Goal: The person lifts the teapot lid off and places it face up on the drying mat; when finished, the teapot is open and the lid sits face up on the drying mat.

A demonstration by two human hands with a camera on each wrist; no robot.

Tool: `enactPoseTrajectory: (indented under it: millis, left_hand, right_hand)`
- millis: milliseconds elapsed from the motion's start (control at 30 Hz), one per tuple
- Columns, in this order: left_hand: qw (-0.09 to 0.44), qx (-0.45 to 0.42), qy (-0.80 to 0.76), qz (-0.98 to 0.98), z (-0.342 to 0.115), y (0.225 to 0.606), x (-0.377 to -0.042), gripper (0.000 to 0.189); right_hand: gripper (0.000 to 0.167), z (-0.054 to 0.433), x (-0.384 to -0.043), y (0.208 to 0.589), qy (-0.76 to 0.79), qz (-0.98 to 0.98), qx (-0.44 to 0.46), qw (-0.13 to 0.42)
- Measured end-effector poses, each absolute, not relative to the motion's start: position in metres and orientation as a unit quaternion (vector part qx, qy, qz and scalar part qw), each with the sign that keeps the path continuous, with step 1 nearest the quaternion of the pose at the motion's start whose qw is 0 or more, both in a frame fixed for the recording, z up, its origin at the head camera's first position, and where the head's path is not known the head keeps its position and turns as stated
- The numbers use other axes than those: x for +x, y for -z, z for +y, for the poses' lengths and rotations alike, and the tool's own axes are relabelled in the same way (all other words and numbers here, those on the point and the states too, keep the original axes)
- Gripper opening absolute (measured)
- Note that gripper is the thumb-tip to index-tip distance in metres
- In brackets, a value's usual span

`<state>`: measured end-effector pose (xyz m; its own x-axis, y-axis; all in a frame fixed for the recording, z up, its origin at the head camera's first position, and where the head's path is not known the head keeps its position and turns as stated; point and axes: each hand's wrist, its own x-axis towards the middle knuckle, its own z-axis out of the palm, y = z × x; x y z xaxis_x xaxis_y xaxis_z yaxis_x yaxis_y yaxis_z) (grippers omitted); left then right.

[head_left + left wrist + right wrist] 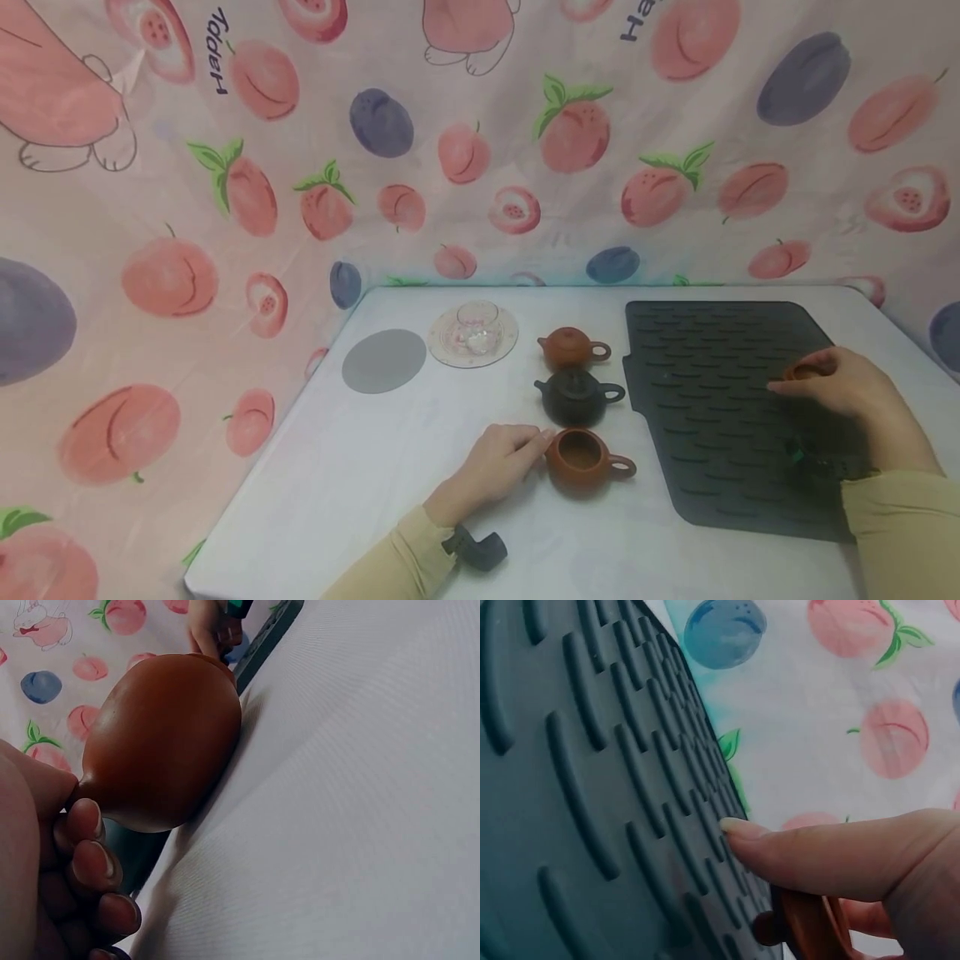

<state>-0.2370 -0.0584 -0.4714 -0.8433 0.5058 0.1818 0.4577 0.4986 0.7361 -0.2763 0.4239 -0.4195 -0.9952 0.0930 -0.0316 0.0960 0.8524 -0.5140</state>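
Observation:
My left hand (498, 467) pinches the short spout of a reddish-brown clay teapot (577, 483), which sits on the white table with its round top opening uncovered. The left wrist view shows the teapot's smooth rounded body (161, 742) beside the curled fingers (97, 866). Above the dark ridged drying mat (720, 450), my right hand (855, 392) holds a small reddish-brown teapot lid (804, 372) between thumb and fingers. In the right wrist view, the lid (814, 922) has its knob turned toward the mat. Whether it touches the mat I cannot tell.
Directly behind the uncovered pot stand a black teapot (576, 400) and a smaller orange-brown teapot (567, 348), both with lids on. Farther left are a patterned plate (442, 346) bearing a clear glass vessel (477, 329) and a grey oval mat (384, 361). Fruit-printed cloth (480, 208) hangs behind.

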Motion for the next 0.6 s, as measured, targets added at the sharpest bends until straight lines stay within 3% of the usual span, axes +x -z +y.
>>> enactPoseTrajectory:
  millis: [600]
  left_hand:
    - [0.023, 0.277, -0.412, 0.868, -0.058, 0.472, -0.237, 0.051]
  right_hand:
    - [0.081, 0.435, -0.276, 0.458, 0.308, 0.948, 0.077, -0.019]
